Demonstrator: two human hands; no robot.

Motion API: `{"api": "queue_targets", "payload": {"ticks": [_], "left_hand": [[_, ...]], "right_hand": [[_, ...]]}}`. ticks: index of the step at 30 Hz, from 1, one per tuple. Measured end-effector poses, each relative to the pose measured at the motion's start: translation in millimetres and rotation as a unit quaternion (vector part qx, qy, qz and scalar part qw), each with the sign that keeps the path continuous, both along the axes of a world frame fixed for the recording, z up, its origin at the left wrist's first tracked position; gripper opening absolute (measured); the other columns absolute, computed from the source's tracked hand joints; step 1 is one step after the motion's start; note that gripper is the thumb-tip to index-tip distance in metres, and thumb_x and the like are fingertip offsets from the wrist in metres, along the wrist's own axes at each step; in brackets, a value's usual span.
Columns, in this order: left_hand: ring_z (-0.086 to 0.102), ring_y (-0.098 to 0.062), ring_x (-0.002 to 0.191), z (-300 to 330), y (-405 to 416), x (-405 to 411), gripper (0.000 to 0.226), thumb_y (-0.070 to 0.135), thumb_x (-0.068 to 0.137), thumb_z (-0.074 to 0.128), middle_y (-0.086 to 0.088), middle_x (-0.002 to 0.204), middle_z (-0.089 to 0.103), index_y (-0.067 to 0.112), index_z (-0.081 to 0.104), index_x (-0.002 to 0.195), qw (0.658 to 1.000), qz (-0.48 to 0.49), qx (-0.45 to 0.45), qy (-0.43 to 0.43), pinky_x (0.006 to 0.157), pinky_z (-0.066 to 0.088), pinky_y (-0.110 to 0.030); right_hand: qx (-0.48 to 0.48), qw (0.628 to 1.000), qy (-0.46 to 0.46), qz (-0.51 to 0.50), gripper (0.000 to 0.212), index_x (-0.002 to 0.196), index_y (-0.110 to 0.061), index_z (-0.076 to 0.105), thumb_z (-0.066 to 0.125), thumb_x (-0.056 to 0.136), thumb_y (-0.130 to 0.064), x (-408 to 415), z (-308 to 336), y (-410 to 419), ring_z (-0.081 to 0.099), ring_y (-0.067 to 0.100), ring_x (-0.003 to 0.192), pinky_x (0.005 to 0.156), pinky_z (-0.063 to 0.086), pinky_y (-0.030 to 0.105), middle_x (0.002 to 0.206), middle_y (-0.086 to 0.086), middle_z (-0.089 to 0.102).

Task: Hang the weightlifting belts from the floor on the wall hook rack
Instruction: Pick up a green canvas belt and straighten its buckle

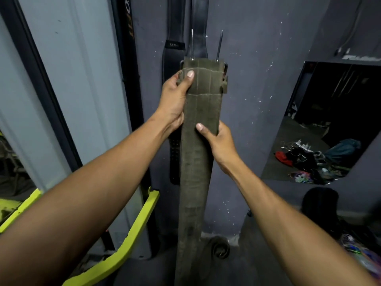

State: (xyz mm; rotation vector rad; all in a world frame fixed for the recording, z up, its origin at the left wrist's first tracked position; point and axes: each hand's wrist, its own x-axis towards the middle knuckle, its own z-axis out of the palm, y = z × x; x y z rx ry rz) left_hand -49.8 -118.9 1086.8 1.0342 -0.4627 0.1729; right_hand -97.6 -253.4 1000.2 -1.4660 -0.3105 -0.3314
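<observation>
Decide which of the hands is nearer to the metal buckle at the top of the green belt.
Left. The left hand grips the green belt just below the buckle; the right hand holds it further down.

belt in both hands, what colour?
Olive green belt with lighter stitch lines, worn-looking; head view, the only one, shows it. Left hand and right hand grip it.

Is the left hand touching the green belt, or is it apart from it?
Touching. The head view shows the left hand gripping the green belt near its buckle end, thumb flat on the front face.
</observation>
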Motion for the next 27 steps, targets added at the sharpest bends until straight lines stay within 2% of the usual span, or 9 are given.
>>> {"api": "queue_targets", "payload": {"ticks": [3,6,10,13,17,21,23,27], "left_hand": [[0.07,-0.029,0.092,16.3,11.3,3.8,0.023,0.015,0.104,0.056,-0.019,0.105,0.07,0.001,0.059,0.123,1.0,0.0,-0.012,-0.009,0.091,0.057,-0.056],[0.071,-0.029,0.09,25.2,21.1,7.1,0.021,0.013,0.104,0.056,-0.019,0.102,0.071,0.0,0.061,0.119,0.999,0.0,-0.034,-0.014,0.086,0.061,-0.052],[0.071,-0.028,0.088,21.1,22.1,7.5,0.02,0.012,0.104,0.056,-0.018,0.1,0.072,0.0,0.062,0.119,0.999,-0.011,-0.043,-0.01,0.085,0.061,-0.052],[0.071,-0.028,0.089,11.0,22.8,2.1,0.019,0.011,0.105,0.054,-0.018,0.103,0.071,0.0,0.061,0.119,0.999,-0.034,-0.032,-0.007,0.085,0.06,-0.051],[0.07,-0.028,0.091,-5.8,20.1,-3.1,0.015,0.01,0.105,0.054,-0.017,0.104,0.07,0.005,0.062,0.115,0.999,-0.05,-0.01,0.0,0.085,0.06,-0.05],[0.069,-0.03,0.1,-28.7,13.9,-6.9,0.025,0.011,0.104,0.054,-0.021,0.114,0.069,0.002,0.06,0.127,0.998,-0.064,0.01,0.01,0.094,0.056,-0.051],[0.067,-0.032,0.106,-36.1,10.9,-10.4,0.033,0.01,0.104,0.053,-0.023,0.121,0.066,-0.003,0.056,0.135,0.997,-0.078,0.016,0.017,0.101,0.053,-0.052],[0.06,-0.037,0.119,-39.3,8.2,-14.7,0.039,0.006,0.103,0.054,-0.026,0.13,0.062,-0.004,0.052,0.141,0.995,-0.1,0.027,0.011,0.112,0.042,-0.059]], "right_hand": [[-0.021,0.997,0.076,0.009,0.02,0.116,-0.022,0.072,0.073,0.098,-0.014,-16.3,-80.0,1.2,0.077,0.01,0.102,0.091,0.063,0.034,0.108,-0.008,0.081],[-0.053,0.984,0.169,0.017,0.019,0.111,-0.025,0.074,0.076,0.096,-0.015,-42.4,-162.7,0.8,0.077,0.019,0.11,0.085,0.062,0.025,0.11,-0.006,0.082],[-0.081,0.968,0.236,0.011,0.018,0.105,-0.026,0.074,0.079,0.093,-0.014,-54.7,-209.5,0.1,0.077,0.022,0.109,0.086,0.063,0.026,0.115,0.003,0.081],[-0.065,0.973,0.221,0.015,0.018,0.109,-0.022,0.074,0.078,0.093,-0.015,-41.2,-186.1,-4.7,0.079,0.014,0.101,0.08,0.062,0.023,0.118,0.007,0.08],[0.002,0.993,0.116,0.015,0.027,0.125,-0.008,0.071,0.071,0.098,-0.014,-10.6,-105.3,-7.5,0.078,0.017,0.106,0.086,0.062,0.028,0.114,0.001,0.081],[0.03,1.0,-0.001,-0.01,0.017,0.121,-0.018,0.067,0.062,0.106,-0.022,10.4,-8.4,-0.9,0.072,0.01,0.111,0.101,0.059,0.037,0.116,-0.006,0.078],[0.046,0.998,-0.035,-0.027,0.021,0.123,-0.014,0.068,0.061,0.107,-0.025,17.0,33.1,-0.3,0.073,0.014,0.111,0.1,0.059,0.036,0.118,0.001,0.078],[0.033,0.995,-0.03,-0.091,0.041,0.115,0.0,0.074,0.068,0.101,-0.038,27.8,74.7,-1.0,0.077,0.021,0.1,0.091,0.062,0.038,0.109,0.014,0.081]]}}
